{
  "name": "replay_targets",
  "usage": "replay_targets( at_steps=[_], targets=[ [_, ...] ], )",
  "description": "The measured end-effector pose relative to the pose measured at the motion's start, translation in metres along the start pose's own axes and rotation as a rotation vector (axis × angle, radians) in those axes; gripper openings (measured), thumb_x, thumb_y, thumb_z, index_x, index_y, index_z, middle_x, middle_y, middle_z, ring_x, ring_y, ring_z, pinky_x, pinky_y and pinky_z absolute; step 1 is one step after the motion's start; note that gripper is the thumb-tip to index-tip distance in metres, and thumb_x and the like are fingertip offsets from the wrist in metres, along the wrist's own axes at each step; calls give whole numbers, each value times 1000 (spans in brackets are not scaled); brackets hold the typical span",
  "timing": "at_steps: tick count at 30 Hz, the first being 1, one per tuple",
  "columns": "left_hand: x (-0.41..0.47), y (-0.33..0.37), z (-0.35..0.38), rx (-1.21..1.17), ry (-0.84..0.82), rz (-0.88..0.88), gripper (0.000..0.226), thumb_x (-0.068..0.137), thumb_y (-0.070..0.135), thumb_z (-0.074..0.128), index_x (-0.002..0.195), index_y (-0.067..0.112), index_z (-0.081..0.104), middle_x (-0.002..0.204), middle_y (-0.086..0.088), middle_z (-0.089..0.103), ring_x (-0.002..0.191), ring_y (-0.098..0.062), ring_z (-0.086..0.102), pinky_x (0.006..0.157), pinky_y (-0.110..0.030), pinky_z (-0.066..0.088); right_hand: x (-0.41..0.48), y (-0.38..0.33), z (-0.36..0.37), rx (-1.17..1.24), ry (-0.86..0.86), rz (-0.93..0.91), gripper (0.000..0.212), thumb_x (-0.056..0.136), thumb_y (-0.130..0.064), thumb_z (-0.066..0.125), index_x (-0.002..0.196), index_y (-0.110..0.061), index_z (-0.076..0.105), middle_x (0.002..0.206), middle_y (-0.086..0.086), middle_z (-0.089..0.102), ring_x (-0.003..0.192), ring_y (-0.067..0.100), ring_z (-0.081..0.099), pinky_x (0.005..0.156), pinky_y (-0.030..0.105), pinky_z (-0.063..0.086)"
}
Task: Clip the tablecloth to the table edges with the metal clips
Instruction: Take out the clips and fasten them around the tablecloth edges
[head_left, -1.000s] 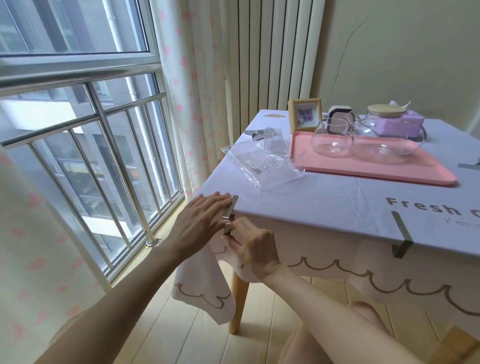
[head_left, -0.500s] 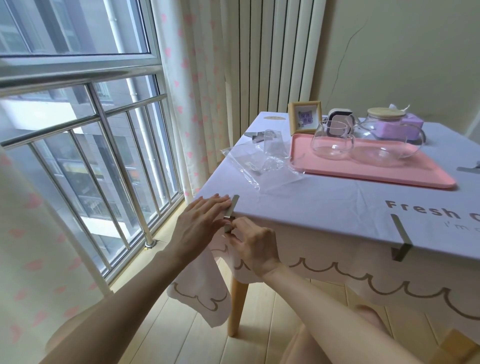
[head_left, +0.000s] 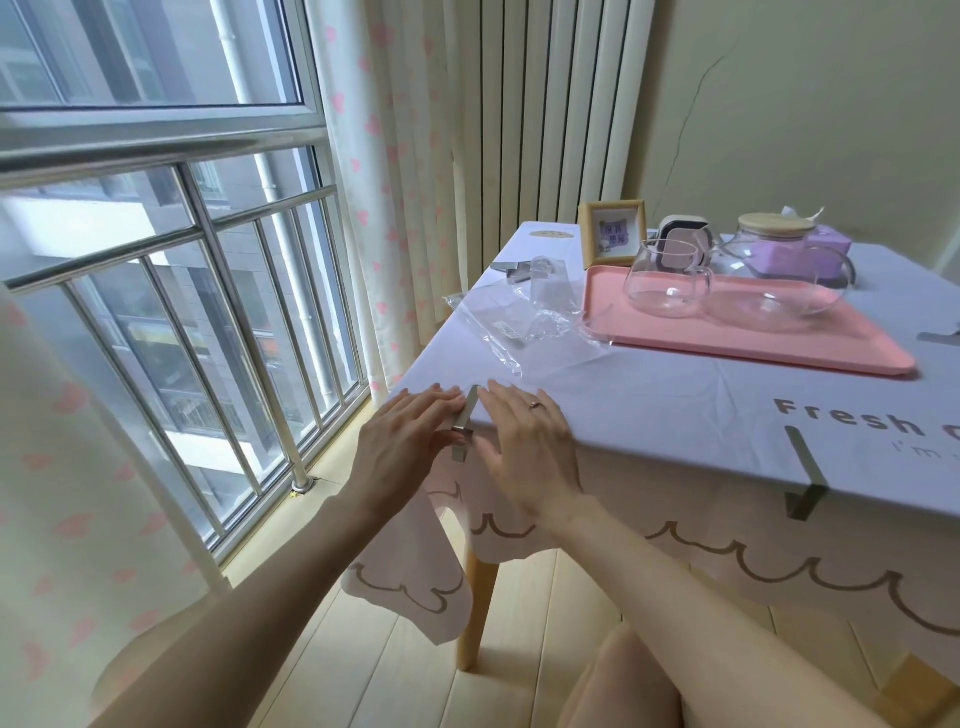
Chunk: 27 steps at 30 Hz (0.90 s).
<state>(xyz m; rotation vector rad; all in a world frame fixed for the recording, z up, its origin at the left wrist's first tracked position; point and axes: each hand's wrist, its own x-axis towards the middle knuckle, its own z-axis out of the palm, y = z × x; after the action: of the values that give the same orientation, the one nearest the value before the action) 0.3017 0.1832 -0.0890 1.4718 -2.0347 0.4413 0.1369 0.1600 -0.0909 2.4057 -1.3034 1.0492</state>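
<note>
Tablecloth (head_left: 675, 410), pale lilac on top with a pink scalloped skirt, covers the table and hangs over its near edge, one corner drooping down beside the wooden table leg (head_left: 475, 608). At the near left corner a metal clip (head_left: 464, 423) sits over the edge, its flat strip lying on the cloth and its lower end bent down the front.

Our left hand (head_left: 405, 441) lies flat just left of that clip, fingers straight and reaching onto the cloth, holding nothing. Our right hand (head_left: 530, 447) lies flat just right of it in the same way, fingers straight, with a ring (head_left: 536, 405) on one of them. Both thumbs sit close to the clip's hanging end; we cannot tell whether they press on it.

Further right along the same edge a second clip (head_left: 805, 470) already grips the cloth, near the printed word "Fresh". Part of another metal piece (head_left: 940, 336) shows at the right border of the view.

On the table stands a pink tray (head_left: 753, 338) carrying a glass cup (head_left: 667, 280) and a glass teapot (head_left: 774, 275) with a wooden lid. Left of the tray lies crumpled clear plastic packaging (head_left: 519, 327), with some spare clips (head_left: 511, 268) beyond it. A small picture frame (head_left: 613, 239) stands behind the tray, and a purple tissue box (head_left: 826, 254) sits behind the teapot. A barred window (head_left: 156, 260) and a heart-print curtain (head_left: 395, 156) fill the left side.
</note>
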Motion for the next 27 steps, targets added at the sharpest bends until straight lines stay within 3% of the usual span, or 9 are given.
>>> replay_targets(
  at_steps=[4,10,15,18,23,27],
  targets=[
    [2,2,-1,24,36,1,65,91,60,21,109,18,67,113,3,68,104,-21,65,83,-31,52,7,2,4,-47,42,-43,46,55,-14,86,98,-14,70,96,4,72,82,22,68,78,30,54],
    [4,6,1,70,90,-7,51,90,54,34,99,17,69,101,5,71,89,-21,68,67,-27,52,7,2,4,15,115,-50,23,63,-10,83,80,-15,69,73,1,67,64,21,62,57,25,48],
    [7,10,4,113,163,-43,40,84,48,46,91,16,69,84,4,70,74,-20,66,58,-27,48,5,2,-1,75,109,-38,15,71,-12,74,85,-11,70,78,3,69,67,23,64,56,27,52],
    [9,14,5,137,215,-47,34,83,44,49,84,16,68,74,4,67,63,-19,61,51,-22,40,3,2,-5,70,76,-53,27,67,-17,61,92,-10,70,86,3,69,74,24,64,62,29,54],
    [11,13,8,156,239,-79,17,79,32,64,77,16,65,65,4,60,57,-19,56,52,-20,30,8,-4,-5,-12,93,-20,31,66,-39,80,79,-15,66,72,-1,64,64,18,60,51,21,46],
    [11,13,7,143,228,-85,17,77,33,65,75,16,65,65,4,61,57,-20,57,50,-21,31,9,-6,-2,-32,141,-30,32,63,-39,83,73,-15,65,68,-1,61,60,18,59,48,20,43]
  ],
)
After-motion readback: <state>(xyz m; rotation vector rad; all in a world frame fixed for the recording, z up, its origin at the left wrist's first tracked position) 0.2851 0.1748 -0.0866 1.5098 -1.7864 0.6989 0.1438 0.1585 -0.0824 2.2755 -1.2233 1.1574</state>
